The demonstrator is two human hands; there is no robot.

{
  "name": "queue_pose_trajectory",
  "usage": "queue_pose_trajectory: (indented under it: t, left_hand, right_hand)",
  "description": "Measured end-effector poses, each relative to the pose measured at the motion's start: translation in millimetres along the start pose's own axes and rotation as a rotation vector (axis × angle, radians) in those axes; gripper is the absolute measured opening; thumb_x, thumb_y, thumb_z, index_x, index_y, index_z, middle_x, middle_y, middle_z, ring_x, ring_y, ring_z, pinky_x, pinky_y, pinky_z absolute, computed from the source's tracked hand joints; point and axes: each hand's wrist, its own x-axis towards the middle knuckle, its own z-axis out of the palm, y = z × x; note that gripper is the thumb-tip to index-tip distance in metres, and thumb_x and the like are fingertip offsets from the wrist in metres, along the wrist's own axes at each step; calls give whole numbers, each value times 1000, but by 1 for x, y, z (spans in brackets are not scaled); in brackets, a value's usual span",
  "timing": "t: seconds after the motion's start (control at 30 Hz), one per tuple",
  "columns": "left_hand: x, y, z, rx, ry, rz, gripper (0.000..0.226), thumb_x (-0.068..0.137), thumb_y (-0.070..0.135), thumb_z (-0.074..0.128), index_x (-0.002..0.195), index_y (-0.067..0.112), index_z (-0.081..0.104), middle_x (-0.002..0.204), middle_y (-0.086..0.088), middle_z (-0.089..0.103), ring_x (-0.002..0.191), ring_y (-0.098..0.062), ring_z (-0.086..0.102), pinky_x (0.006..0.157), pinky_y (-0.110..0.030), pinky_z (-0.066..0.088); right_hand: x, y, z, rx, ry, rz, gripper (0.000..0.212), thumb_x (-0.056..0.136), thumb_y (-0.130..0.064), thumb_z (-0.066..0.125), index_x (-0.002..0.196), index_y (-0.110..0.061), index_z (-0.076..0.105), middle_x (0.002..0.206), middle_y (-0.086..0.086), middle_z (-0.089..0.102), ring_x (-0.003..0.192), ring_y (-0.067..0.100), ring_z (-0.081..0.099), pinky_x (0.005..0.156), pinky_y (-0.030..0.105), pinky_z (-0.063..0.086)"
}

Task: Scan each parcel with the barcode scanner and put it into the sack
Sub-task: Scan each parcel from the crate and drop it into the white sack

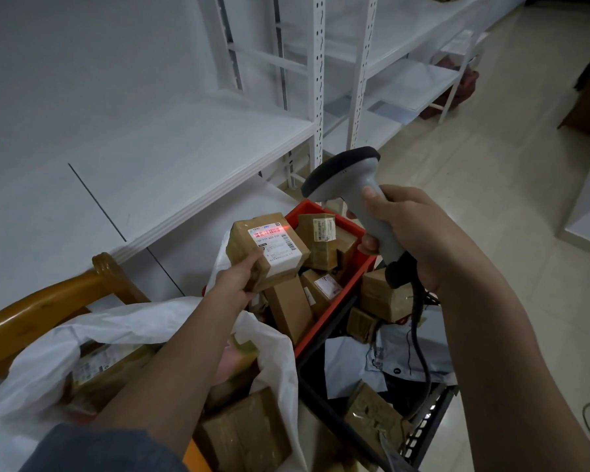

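My left hand (236, 280) grips a taped brown parcel (244, 245) by its near end and holds it up over the red crate (324, 333). A red scan line glows across the barcode on the parcel's white label (276, 244). My right hand (413, 235) grips the handle of the grey barcode scanner (346, 180), whose dark head points left and down at the label. The white sack (48, 362) lies open at the lower left under my left forearm, with several brown parcels (249, 434) inside.
The red crate holds several more boxes (322, 245). To its right, a black crate (426, 427) contains parcels and grey mailer bags (351, 364), with the scanner's cable (423, 356) hanging over them. White shelving (171, 137) stands left and behind. A wooden chair arm (45, 304) is at left.
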Motion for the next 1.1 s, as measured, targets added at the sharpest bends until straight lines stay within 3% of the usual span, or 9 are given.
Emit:
queue_pose_trajectory:
  t: [0.07,0.17,0.27,0.4,0.67,0.73,0.9,1.0,1.1]
  left_hand:
    - [1,0,0,-5,-4,-2,71,76,41,80,133,16,49,124,-8,60,108,-26,59,93,-42,53]
    - [-2,0,0,-16,-19,11,63,77,38,80,128,14,51,109,-5,61,86,-19,59,71,-34,53]
    - [-4,0,-2,-27,-31,11,58,78,37,79,124,14,53,97,-2,63,82,-18,59,58,-31,50]
    - [-3,1,-10,-49,-51,7,66,75,37,82,130,15,53,118,-7,64,95,-23,61,77,-40,55]
    - [-10,10,-46,-4,-164,-6,59,71,30,85,119,7,60,108,-11,69,97,-26,66,74,-40,58]
    - [-12,15,-67,99,-211,-3,59,68,31,84,117,5,63,115,-13,68,102,-26,64,90,-39,53]
    - [-23,29,-137,485,-408,-18,58,66,27,83,119,12,66,116,-6,71,118,-24,59,103,-36,46]
    - [-32,36,-170,762,-372,-78,65,64,22,87,124,20,61,122,-1,68,119,-18,56,95,-32,51]
    - [-42,43,-184,1147,-235,-143,74,68,20,87,135,26,55,138,4,53,132,-20,42,108,-39,42]
  right_hand:
    - [-2,0,-2,9,1,-8,36,103,-32,50,128,-8,56,105,15,58,60,13,53,46,18,43]
    - [-3,1,-4,41,-18,-24,34,103,-31,50,126,-7,57,104,14,59,54,9,54,46,18,44]
    - [-3,1,-4,67,-35,-23,32,102,-31,51,123,-7,58,106,14,60,50,7,55,49,19,47]
    - [0,0,2,91,-52,-6,35,101,-32,53,125,-7,57,103,15,60,54,11,55,50,21,47]
    - [17,13,33,328,-123,166,41,101,-28,55,132,-2,50,88,10,54,58,15,50,59,26,46]
    - [24,20,44,344,-94,185,37,100,-25,55,131,-5,51,88,9,56,56,14,49,57,25,46]
    - [50,41,72,348,15,310,10,98,-18,58,103,-11,54,88,10,54,57,14,43,56,26,40]
    - [63,57,84,306,21,343,7,98,-17,56,97,-11,54,84,9,54,51,14,42,50,26,39]
    - [72,71,93,243,-24,320,8,96,-20,58,92,-13,58,78,5,54,48,13,46,41,21,42]
